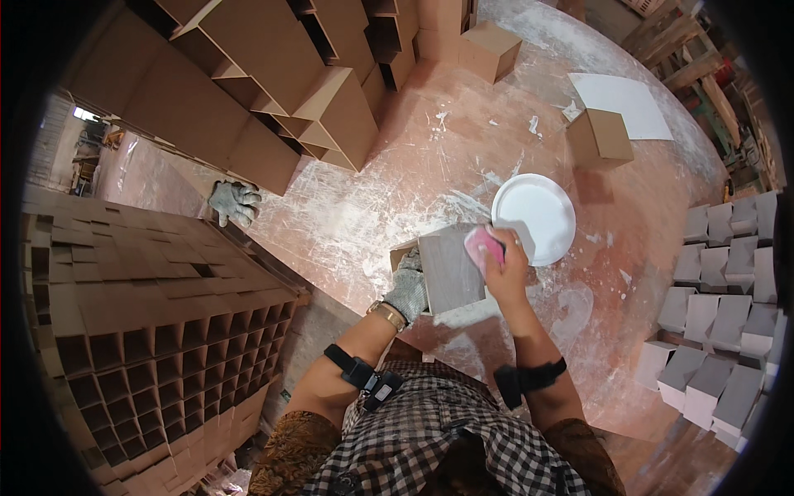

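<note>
Before me is a box with a smooth grey coating on its upper face and bare brown at its left end. My left hand, in a grey knit glove, holds the box at that left end; its fingertips are partly hidden. My bare right hand is closed around a pink sponge, which touches the right part of the grey face. Just beyond the right hand, a round white tub or dish with white contents sits on the table.
The reddish table is smeared white. Brown boxes stand at the far right near a white sheet. Stacked brown boxes rise at far left, with a cardboard stack nearer. Grey-faced boxes fill the right. A loose glove lies left.
</note>
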The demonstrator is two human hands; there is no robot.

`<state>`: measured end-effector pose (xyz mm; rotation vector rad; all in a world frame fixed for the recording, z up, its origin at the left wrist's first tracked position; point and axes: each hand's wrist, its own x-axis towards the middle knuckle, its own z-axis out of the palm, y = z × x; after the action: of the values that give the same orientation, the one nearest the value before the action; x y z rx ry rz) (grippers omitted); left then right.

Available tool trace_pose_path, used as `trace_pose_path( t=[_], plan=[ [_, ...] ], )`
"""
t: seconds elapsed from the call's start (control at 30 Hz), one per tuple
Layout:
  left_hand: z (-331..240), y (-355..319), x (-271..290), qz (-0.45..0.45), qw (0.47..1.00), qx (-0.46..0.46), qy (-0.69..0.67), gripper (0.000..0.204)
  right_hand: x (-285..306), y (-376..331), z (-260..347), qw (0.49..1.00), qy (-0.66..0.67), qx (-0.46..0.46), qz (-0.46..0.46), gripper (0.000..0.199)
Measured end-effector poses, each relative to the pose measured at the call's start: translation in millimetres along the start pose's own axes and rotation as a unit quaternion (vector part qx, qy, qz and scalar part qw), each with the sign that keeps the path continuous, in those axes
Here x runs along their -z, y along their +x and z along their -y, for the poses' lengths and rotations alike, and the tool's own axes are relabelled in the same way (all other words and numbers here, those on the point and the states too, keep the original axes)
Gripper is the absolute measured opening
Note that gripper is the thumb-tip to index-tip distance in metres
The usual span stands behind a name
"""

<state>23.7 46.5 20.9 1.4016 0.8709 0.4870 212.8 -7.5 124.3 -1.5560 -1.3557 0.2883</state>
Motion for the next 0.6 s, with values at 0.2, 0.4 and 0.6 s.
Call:
trace_pose_path(
  t=[0.2, 0.4, 0.6],
  plan=[
    [24.1, 0.5, 4.1, 0.003, 0.993, 0.005, 0.116, 0.04, 34.5, -57.9, 32.6, 0.997, -0.029, -0.04, 0.062, 0.027],
    [-19.0, -4.4, -5.9, -0.015, 0.995, 0.086, -0.054, 0.04, 3.2, 7.6, 10.1, 0.989, -0.074, -0.123, 0.023, 0.027],
    [-31.7, -3.1, 0.9, 0.049, 0.972, 0.045, 0.224, 0.042, 39.9, -51.0, 50.3, 0.989, -0.08, -0.101, 0.068, 0.016]
  ],
)
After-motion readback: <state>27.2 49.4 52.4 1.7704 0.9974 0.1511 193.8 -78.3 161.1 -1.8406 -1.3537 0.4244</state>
